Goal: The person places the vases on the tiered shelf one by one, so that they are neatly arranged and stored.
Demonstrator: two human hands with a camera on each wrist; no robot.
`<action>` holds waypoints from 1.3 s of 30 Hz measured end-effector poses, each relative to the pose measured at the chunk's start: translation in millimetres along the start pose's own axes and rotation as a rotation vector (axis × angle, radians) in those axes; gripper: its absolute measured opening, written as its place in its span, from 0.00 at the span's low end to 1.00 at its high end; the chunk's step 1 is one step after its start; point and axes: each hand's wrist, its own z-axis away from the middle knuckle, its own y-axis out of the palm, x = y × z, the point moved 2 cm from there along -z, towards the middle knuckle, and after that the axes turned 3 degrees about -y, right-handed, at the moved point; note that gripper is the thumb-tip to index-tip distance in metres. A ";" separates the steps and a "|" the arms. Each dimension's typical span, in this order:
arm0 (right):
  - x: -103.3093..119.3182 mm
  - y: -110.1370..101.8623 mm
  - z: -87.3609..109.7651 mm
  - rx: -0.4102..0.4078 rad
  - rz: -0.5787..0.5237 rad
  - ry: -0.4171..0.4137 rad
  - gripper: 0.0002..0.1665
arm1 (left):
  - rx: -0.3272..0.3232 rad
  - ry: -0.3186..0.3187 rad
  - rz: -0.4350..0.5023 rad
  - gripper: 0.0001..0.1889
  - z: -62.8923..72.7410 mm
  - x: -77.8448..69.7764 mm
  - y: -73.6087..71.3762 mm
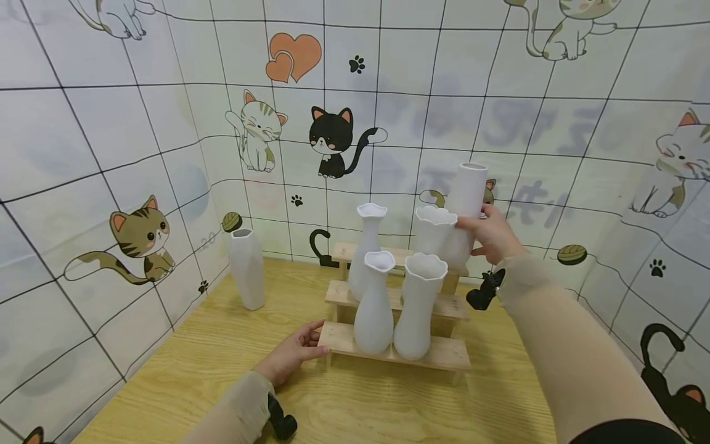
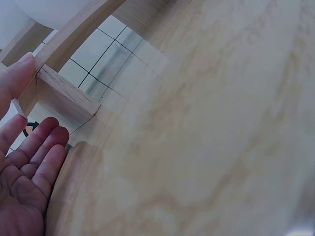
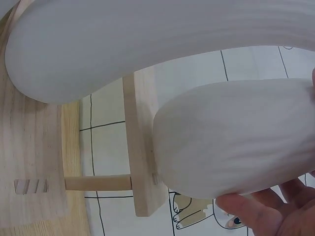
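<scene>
A tiered wooden stand (image 1: 344, 336) bears several white vases. On its top tier, my right hand (image 1: 495, 233) grips a tall white vase (image 1: 468, 188) with a round mouth; in the right wrist view the fingers (image 3: 248, 209) wrap its lower body (image 3: 236, 137). Just left of it is a ruffled-rim vase (image 1: 434, 228) on the middle tier, beside a slim-necked vase (image 1: 368, 243). Two more, a bottle-shaped vase (image 1: 374, 314) and a flared vase (image 1: 420, 308), stand upright on the lowest tier. My left hand (image 1: 294, 351) holds the left end of that tier's board (image 2: 74, 37) between thumb and index finger.
A faceted white vase (image 1: 246, 271) stands alone at the table's back left. The wood-grain table (image 1: 299, 407) meets walls covered in a tiled cat print (image 1: 333, 203) behind and on both sides.
</scene>
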 end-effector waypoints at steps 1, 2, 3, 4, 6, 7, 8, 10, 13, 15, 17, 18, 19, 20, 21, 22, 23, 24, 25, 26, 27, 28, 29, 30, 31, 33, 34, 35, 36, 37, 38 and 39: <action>-0.3 0.9 -0.8 -0.001 -0.006 0.004 0.53 | 0.000 -0.001 -0.001 0.41 0.0 -0.1 0.0; -0.9 1.6 -1.5 -0.001 -0.011 0.008 0.52 | -0.001 -0.002 -0.002 0.41 0.0 -0.3 0.0; -1.5 2.3 -2.3 -0.001 -0.014 0.012 0.52 | -0.002 -0.004 -0.003 0.41 0.1 -0.5 0.0; -1.8 3.1 -2.9 -0.001 -0.019 0.014 0.52 | -0.002 -0.005 -0.003 0.41 0.2 -0.6 0.0; -2.1 4.7 -3.8 -0.002 -0.025 0.014 0.51 | -0.003 -0.008 -0.002 0.41 0.2 -0.8 0.0; -2.3 5.3 -4.6 -0.004 -0.021 0.013 0.51 | -0.002 -0.008 0.000 0.41 0.3 -0.8 0.1; -2.4 5.9 -5.3 -0.005 -0.018 0.010 0.50 | -0.002 -0.009 0.000 0.41 0.3 -0.6 0.1; -2.5 7.3 -6.4 -0.009 -0.006 0.007 0.49 | -0.002 -0.010 0.000 0.41 0.3 0.2 0.0; -3.5 8.9 -7.8 -0.014 0.011 0.006 0.47 | -0.001 -0.010 -0.002 0.41 0.5 1.0 0.0; -3.9 9.7 -8.3 -0.019 0.016 0.009 0.46 | -0.003 -0.011 -0.005 0.41 0.7 0.8 -0.1; -4.1 10.7 -8.6 -0.025 0.017 0.013 0.46 | -0.002 -0.010 -0.003 0.42 0.7 0.5 -0.1; -4.0 11.3 -8.7 -0.028 0.018 0.015 0.46 | -0.003 -0.010 -0.003 0.42 0.7 0.3 -0.2; -4.0 11.8 -8.9 -0.030 0.019 0.018 0.47 | -0.004 -0.011 -0.003 0.42 0.5 0.2 -0.4; -4.1 12.2 -9.2 -0.030 0.019 0.019 0.47 | -0.005 -0.010 -0.003 0.42 0.3 0.1 -0.4; -4.3 12.6 -9.4 -0.030 0.022 0.021 0.47 | -0.006 -0.010 -0.003 0.42 0.1 0.1 -0.5; -4.7 12.9 -9.7 -0.030 0.023 0.022 0.47 | -0.005 -0.009 -0.004 0.42 -0.1 0.2 -0.5; -5.0 13.1 -10.0 -0.029 0.026 0.022 0.47 | -0.006 -0.009 -0.004 0.42 -0.3 0.1 -0.6; -5.3 13.4 -10.3 -0.028 0.028 0.022 0.47 | -0.007 -0.009 -0.005 0.42 -0.4 0.1 -0.7; -6.0 13.5 -10.6 -0.027 0.030 0.022 0.47 | -0.006 -0.008 -0.004 0.42 -0.4 0.3 -0.5; -6.7 13.5 -11.1 -0.027 0.030 0.021 0.47 | -0.006 -0.008 -0.003 0.42 -0.4 0.5 -0.4; -7.2 13.5 -11.4 -0.027 0.031 0.019 0.47 | -0.006 -0.008 -0.002 0.42 -0.4 0.7 -0.3; -7.7 13.5 -11.6 -0.027 0.030 0.017 0.47 | -0.005 -0.007 -0.001 0.42 -0.4 0.8 -0.2; -8.1 13.4 -11.9 -0.025 0.029 0.012 0.47 | -0.003 -0.007 0.001 0.42 -0.4 1.0 -0.2; -8.6 13.3 -12.0 -0.025 0.028 0.011 0.47 | -0.003 -0.006 0.002 0.42 -0.3 1.1 -0.2; -9.1 13.1 -12.3 -0.025 0.027 0.009 0.47 | -0.002 -0.006 0.005 0.42 -0.3 1.2 -0.2; -9.7 13.1 -12.3 -0.024 0.028 0.006 0.47 | -0.002 -0.006 0.006 0.42 -0.4 1.7 -0.4; -9.9 13.3 -12.2 -0.024 0.029 0.005 0.48 | -0.002 -0.005 0.006 0.42 -0.5 1.9 -0.6; -10.0 13.5 -12.1 -0.024 0.029 0.004 0.48 | -0.003 -0.005 0.006 0.42 -0.7 2.1 -0.8; -10.1 13.9 -12.0 -0.026 0.030 0.005 0.48 | -0.004 -0.004 0.006 0.43 -0.7 2.2 -1.0; -10.3 14.3 -12.1 -0.027 0.031 0.003 0.48 | -0.003 -0.002 0.006 0.43 -0.8 2.3 -1.2; -10.4 14.6 -12.2 -0.030 0.032 0.001 0.48 | -0.002 -0.001 0.008 0.43 -0.9 2.4 -1.3; -10.6 15.0 -12.2 -0.031 0.031 -0.001 0.48 | 0.000 0.001 0.009 0.43 -0.9 2.4 -1.5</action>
